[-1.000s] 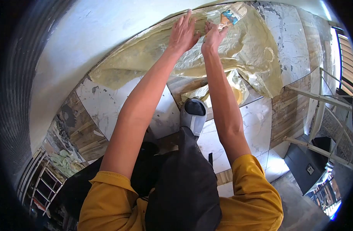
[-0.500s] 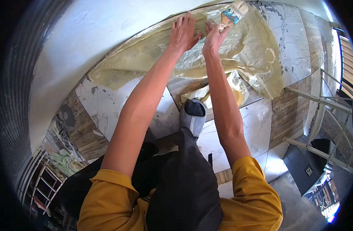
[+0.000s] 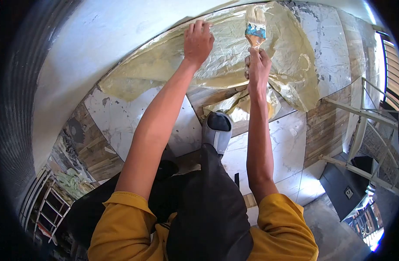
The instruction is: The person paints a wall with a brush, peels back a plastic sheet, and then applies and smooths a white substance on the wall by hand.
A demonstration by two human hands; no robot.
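My right hand (image 3: 258, 67) grips a paintbrush (image 3: 255, 31) by its wooden handle. Its pale bristles point away from me, and the ferrule is smeared with blue and white. Beneath the brush lies a crumpled, yellowish translucent plastic sheet (image 3: 234, 52), spread over the floor along the base of the white wall (image 3: 117, 30). My left hand (image 3: 198, 43) is at the sheet's far edge close to the wall, fingers slightly bent and apart, with nothing held in them. A bunched part of the sheet partly covers a yellow round thing behind my right wrist.
My grey shoe (image 3: 218, 128) stands on the floor of marbled and wood-look tiles (image 3: 280, 139). To the right are a metal frame (image 3: 360, 115) and a black box (image 3: 345, 187). A rack (image 3: 47, 200) and a pale green cloth (image 3: 75, 182) lie at lower left.
My right hand has drawn back toward me with the paintbrush, whose bristles now point straight ahead. My left hand has shifted left along the sheet's wall edge, its fingers more bent.
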